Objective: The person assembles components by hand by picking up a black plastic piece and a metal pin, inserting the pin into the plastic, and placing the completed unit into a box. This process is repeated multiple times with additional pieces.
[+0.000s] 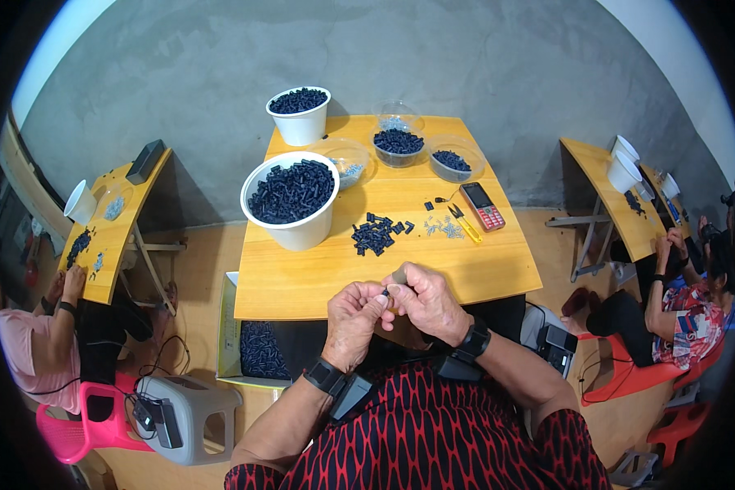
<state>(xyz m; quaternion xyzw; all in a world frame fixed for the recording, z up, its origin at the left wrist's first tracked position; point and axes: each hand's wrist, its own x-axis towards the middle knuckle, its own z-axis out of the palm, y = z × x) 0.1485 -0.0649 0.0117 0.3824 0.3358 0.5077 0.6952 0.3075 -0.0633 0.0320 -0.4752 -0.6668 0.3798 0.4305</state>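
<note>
Just past the table's near edge my left hand [356,317] and my right hand [426,304] meet, fingertips close together. Between the left thumb and fingers is a small black plastic piece [386,292], mostly covered. The right thumb and fingers are pinched against the same spot; what they hold is hidden. Something grey-brown [400,276] shows at the right fingertips. Beyond the hands lies a loose pile of short black tubular pieces [376,234]. Right of it are scattered small silvery metal bits [443,229] and yellow-handled snips [465,224].
The wooden table [302,282] bears two white tubs [300,233] of black pieces, several clear bowls [398,143], and a red phone [483,208]. An open box [261,351] of dark pieces stands below left. People work at side tables, left [37,327] and right [686,322].
</note>
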